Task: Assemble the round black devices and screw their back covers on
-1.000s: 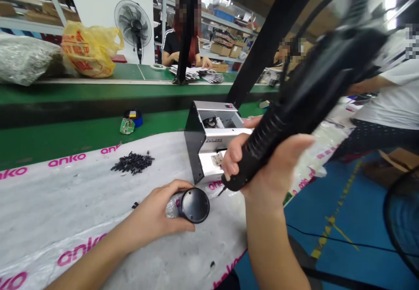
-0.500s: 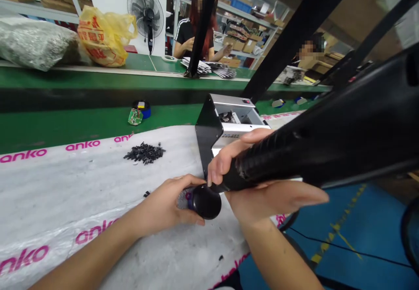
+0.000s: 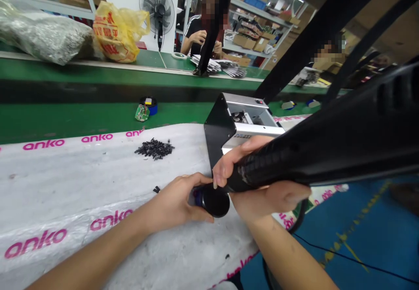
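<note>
At the near edge of the bench, on a white plastic sheet [image 3: 65, 185] printed with pink "anko" lettering, the left hand [image 3: 178, 200] is wrapped around a round black part [image 3: 214, 200]. Its fingers curl over the far side and its thumb sits on the near side, with the part resting on the sheet. The right hand [image 3: 262, 185] is clenched around the ribbed grip of a long black appliance [image 3: 327, 146]. The narrow end of the grip meets the round black part right between the two hands. From there the body runs up and off to the right, filling that side of the view (too close and blurred for me to tell just what it is).

Just behind the hands stands a metal box [image 3: 244, 122] with a black side panel and an open top. Further left on the sheet lies a small heap of black pieces [image 3: 154, 148], well apart from the hands, and one stray piece [image 3: 156, 189] lies near the left wrist. Beyond the sheet, on the green belt [image 3: 65, 117], a small circuit board [image 3: 142, 113] lies just beside a blue roll [image 3: 151, 104]. On the raised green counter behind sit a yellow bag [image 3: 114, 36] and a silvery sack [image 3: 42, 36], with a fan [image 3: 157, 8] standing past them. A person in a black top [image 3: 196, 32] sits across the line. A thin black cord [image 3: 343, 257] trails over the blue floor at lower right.
</note>
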A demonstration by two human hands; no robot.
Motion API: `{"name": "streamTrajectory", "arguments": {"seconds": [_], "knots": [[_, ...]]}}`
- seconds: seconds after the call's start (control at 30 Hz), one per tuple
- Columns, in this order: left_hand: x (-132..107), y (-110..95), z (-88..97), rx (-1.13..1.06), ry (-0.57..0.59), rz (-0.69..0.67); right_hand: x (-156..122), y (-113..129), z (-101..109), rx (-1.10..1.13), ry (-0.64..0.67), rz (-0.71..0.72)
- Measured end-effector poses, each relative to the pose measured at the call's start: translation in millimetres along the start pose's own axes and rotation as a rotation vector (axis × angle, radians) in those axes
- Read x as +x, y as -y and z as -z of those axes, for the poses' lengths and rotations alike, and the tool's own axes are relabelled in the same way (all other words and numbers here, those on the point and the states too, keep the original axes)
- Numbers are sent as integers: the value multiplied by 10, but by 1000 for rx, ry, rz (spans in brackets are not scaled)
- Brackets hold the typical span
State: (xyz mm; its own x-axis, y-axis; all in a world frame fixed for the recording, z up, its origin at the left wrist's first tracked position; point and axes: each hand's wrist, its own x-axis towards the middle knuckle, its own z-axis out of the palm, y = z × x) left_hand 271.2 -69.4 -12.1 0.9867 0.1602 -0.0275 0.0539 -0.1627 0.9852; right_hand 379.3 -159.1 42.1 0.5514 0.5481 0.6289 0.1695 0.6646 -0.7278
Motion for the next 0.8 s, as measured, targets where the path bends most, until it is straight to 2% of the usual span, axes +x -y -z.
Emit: {"name": "streamTrajectory", "arguments": {"seconds": [0.13, 0.27, 0.43, 0.57, 0.63, 0.7, 0.77, 0.8], "knots": [[-1, 10, 2, 23, 13, -3, 8, 21, -5, -6, 11, -56], [-18, 29, 9, 40, 3, -9, -46, -6, 25, -45, 67, -40], [-13, 37, -14, 73, -35, -77, -126, -61, -7, -10, -33, -62], [20, 14, -69, 192, -47, -129, -66, -5, 13, 38, -86, -125], [18, -39, -63, 244, -49, -130, 32, 108, 128, 86, -108, -107], [-3, -136, 22, 283, -89, -101, 171, 281, 343, 120, -143, -37], [-37, -263, 234, 328, -209, -51, 336, 472, 645, 73, -199, -10], [-57, -324, 395, 362, -334, -10, 421, 554, 813, -1, -215, -52]]}}
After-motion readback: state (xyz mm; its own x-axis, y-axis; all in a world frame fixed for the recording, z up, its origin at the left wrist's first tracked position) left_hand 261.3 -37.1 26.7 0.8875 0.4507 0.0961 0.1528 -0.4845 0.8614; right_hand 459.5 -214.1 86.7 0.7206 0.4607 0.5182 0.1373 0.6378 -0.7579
